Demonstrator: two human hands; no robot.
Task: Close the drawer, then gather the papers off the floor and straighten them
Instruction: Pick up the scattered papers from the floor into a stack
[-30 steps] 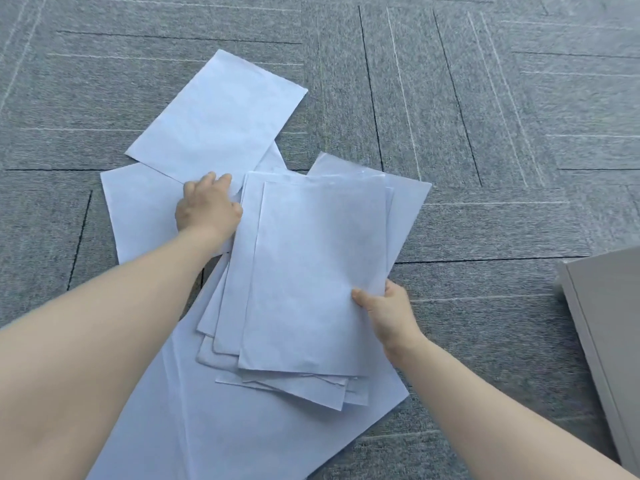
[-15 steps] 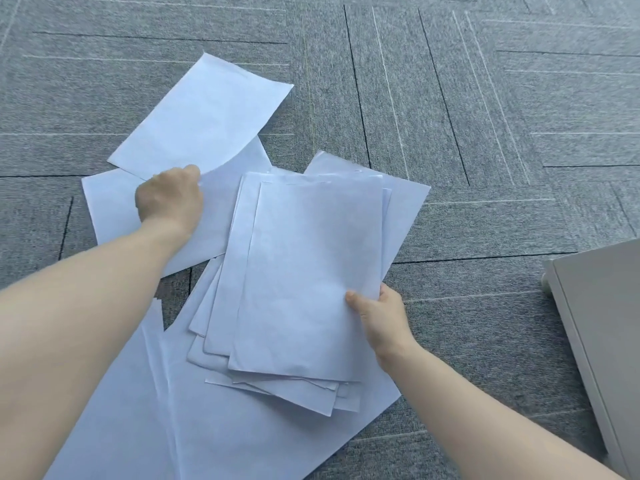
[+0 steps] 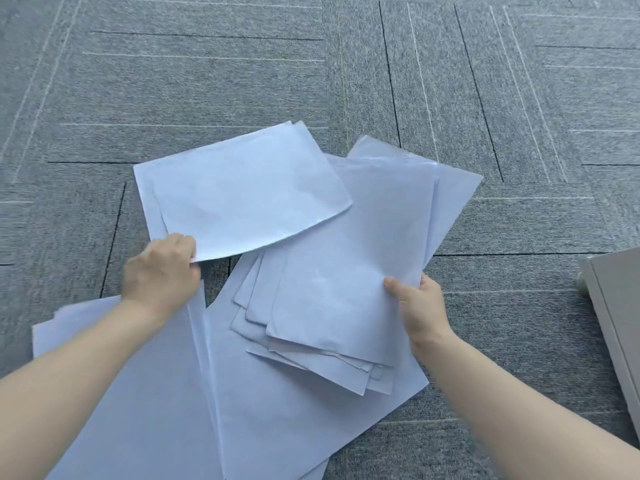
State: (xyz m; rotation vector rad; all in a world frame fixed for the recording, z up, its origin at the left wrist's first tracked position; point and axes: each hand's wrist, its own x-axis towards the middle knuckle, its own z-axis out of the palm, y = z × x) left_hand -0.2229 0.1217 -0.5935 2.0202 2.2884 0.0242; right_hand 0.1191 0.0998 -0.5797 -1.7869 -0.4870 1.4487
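Observation:
White paper sheets lie on the grey carpet. My left hand [image 3: 161, 271] pinches the near corner of two loose sheets [image 3: 242, 192] and holds them lifted, overlapping the upper left of the stack. My right hand [image 3: 420, 303] grips the right edge of a rough stack of several sheets [image 3: 339, 271], thumb on top. More sheets [image 3: 263, 417] lie flat under the stack and beneath my left forearm, reaching the bottom of the view.
A light grey cabinet [image 3: 620, 306] stands at the right edge, a small caster at its near corner; its drawer front is not visible. Grey carpet tiles [image 3: 207, 81] with thin dark and white lines cover the floor all around.
My left hand has picked up the far-left sheets and dragged them right and toward me, over the stack's top. My right hand keeps its grip on the stack.

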